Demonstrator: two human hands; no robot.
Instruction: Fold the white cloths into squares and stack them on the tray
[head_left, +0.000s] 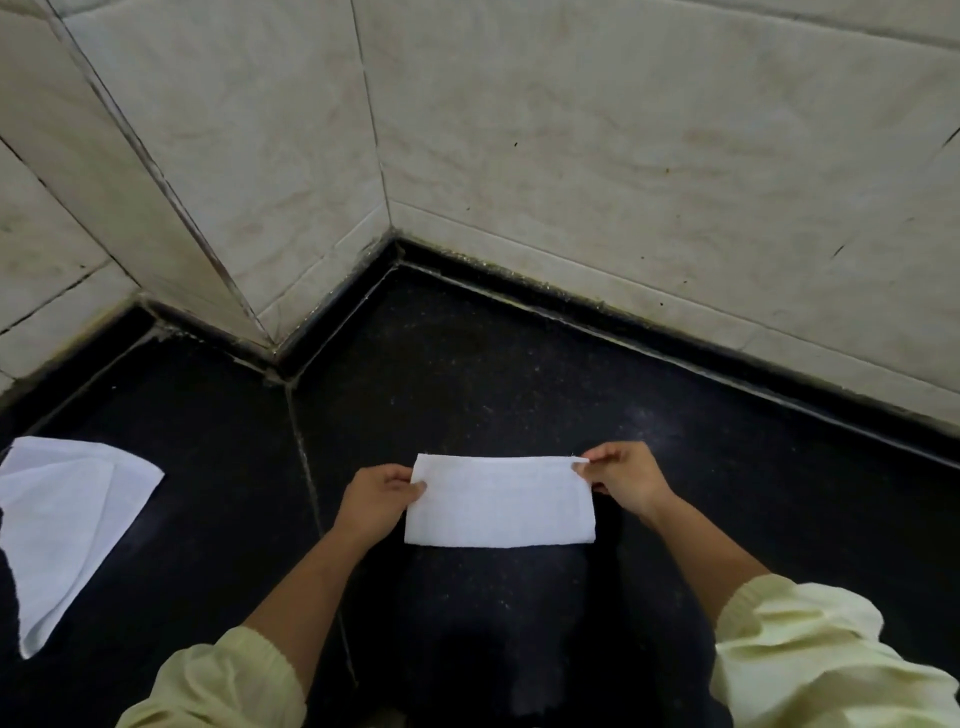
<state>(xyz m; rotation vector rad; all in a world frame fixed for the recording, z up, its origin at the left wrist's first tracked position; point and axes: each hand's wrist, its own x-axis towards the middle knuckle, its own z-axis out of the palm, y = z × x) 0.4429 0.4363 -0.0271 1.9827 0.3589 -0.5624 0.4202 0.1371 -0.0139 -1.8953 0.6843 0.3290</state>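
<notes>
Two white cloths are in view, and the one being worked is the half-folded cloth (498, 504), a long rectangle lying on the dark stone countertop (467, 374) in front of the person. The left hand (374, 501) pinches its far left corner between thumb and fingers; the right hand (631, 480) pinches its far right corner the same way. Whether that far edge is raised off the stone cannot be told.

The likely next fold brings one short end over onto the other to make a square. The main risk is that the layers slide apart. The cloth is thin and limp and is held only at two corners, so an uneven pull could skew the edges and leave a lopsided shape. If one pinch is let go too soon, the top layer could spring open.

Well to the left of the half-folded cloth lies the loose cloth (67, 519), roughly doubled over and not yet squared, too far off to interfere. A pale seam (306, 457) in the stone runs just left of the half-folded cloth. Beyond it rises the tiled wall (623, 156). No tray is in view, so the way to it cannot be judged. Pale yellow sleeves (810, 644) sit pushed back, clear of the fabric.
</notes>
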